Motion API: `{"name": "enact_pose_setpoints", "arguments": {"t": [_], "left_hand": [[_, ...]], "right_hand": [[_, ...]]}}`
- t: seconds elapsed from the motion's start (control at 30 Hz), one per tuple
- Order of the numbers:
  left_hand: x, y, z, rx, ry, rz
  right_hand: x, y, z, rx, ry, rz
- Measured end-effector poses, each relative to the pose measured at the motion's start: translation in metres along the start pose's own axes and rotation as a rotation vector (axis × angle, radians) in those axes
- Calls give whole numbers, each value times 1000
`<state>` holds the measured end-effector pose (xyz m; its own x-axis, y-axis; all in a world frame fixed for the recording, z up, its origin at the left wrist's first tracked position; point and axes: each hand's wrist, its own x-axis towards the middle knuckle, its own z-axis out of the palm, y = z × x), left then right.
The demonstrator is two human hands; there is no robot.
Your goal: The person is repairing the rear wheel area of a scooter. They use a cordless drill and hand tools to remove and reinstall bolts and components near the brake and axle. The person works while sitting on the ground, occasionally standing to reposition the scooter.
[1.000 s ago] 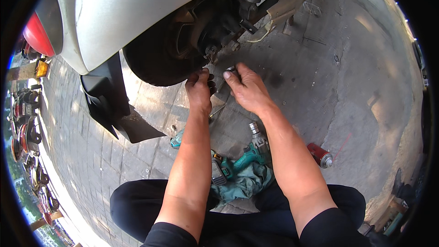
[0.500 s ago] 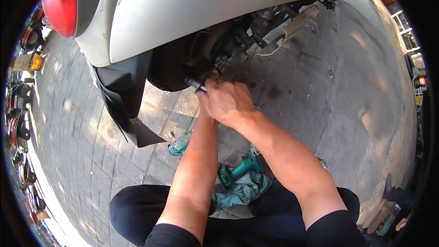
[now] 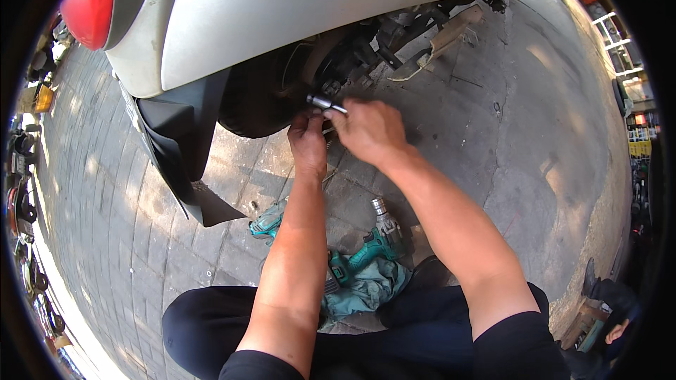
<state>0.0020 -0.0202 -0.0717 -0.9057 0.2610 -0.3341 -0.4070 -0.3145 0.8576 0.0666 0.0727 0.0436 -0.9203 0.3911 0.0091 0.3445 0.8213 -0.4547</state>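
Your left forearm (image 3: pixel 292 260) runs nearly straight up from the lower edge; left hand (image 3: pixel 308 146) raised, fingers bunched and bent. Your right forearm (image 3: pixel 451 218) slants up and leftward; right hand (image 3: pixel 374 130) back uppermost, fingers curled into a grip. Hands close together at mid-frame, contact between them unclear.

Paved ground (image 3: pixel 169 239), jointed in slabs at left and centre, smoother grey at right, where a crack runs lengthwise. At lower centre lies a crumpled teal cloth (image 3: pixel 370 292), with a teal power tool (image 3: pixel 370 250) partly upon it, its silver socket end pointing up the frame. Left of centre: a second teal tool (image 3: pixel 266 224), partly hidden.
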Motion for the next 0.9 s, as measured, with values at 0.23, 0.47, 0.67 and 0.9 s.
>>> {"name": "enact_pose_setpoints", "arguments": {"t": [0.23, 0.47, 0.67, 0.9], "left_hand": [[0, -5, 3, 35, -35, 54], [-1, 4, 7, 161, -61, 167], [5, 11, 11, 245, 21, 200], [9, 8, 18, 495, 131, 391]], "right_hand": [[-8, 9, 0, -26, -64, -5], [-20, 36, 20, 155, 75, 69], [-32, 68, 15, -2, -624, 295], [-53, 73, 41, -13, -929, 229]]}}
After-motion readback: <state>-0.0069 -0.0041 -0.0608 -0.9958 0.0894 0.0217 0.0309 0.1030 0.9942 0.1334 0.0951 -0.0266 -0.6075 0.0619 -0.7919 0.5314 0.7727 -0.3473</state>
